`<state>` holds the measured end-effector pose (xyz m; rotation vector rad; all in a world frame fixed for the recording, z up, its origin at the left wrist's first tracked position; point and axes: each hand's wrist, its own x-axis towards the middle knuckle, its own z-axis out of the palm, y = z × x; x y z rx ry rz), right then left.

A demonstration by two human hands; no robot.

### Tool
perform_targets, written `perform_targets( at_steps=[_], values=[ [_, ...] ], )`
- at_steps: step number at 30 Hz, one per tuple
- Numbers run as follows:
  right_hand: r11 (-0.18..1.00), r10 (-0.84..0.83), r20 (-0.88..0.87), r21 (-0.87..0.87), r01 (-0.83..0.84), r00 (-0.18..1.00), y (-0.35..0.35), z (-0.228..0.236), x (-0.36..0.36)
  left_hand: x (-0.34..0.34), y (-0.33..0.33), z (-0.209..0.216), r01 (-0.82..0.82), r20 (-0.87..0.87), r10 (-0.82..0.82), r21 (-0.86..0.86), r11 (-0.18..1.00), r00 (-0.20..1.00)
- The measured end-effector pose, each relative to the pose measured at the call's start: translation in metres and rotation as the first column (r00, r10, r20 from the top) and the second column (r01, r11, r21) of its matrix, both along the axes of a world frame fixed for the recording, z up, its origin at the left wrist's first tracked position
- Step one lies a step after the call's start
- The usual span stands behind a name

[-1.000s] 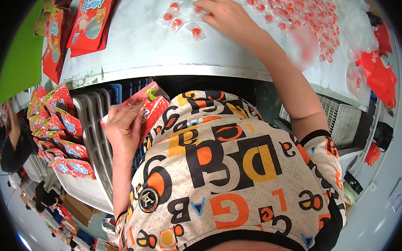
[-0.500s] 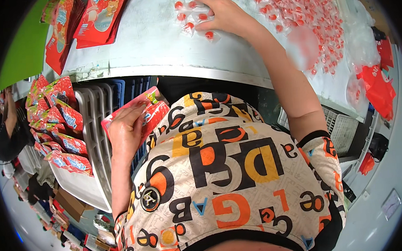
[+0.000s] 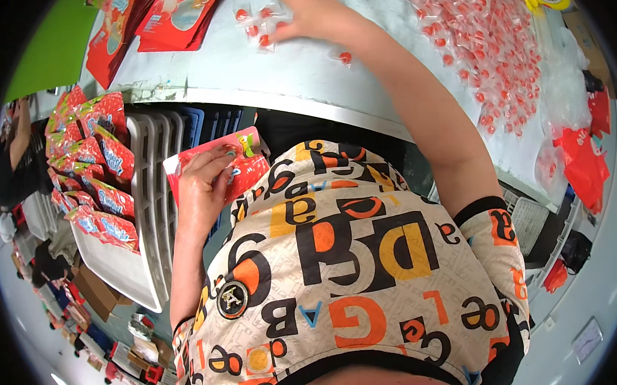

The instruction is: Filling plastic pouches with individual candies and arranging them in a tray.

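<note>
Red pouch [image 3: 251,176], left hand [image 3: 203,178] pinching; spread right hand [image 3: 314,17] perhaps touches sweets [image 3: 265,40].

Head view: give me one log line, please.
left hand: holds red pouch; right hand: spread at wrapped red candies; right side: larger candy pile; left side: red packets, tray

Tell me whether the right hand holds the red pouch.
No, the left hand holds the red pouch, while the right hand is spread at wrapped candies on the white table.
</note>
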<state>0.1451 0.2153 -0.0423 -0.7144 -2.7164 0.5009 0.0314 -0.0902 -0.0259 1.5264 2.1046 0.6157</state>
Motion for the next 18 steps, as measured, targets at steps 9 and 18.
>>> perform_targets(
  at_steps=[9, 18],
  values=[
    [0.939, -0.342, -0.431, -0.19, 0.287, 0.835, 0.009, -0.028, 0.151, -0.007, 0.002, -0.014, -0.036, -0.002, 0.036, 0.057, 0.998, 0.999],
    [0.958, -0.275, -0.353, -0.018, 0.288, 0.894, -0.04, -0.065, 0.165, -0.017, 0.015, -0.027, 0.028, 0.007, -0.028, 0.001, 1.0, 1.0]
  ],
)
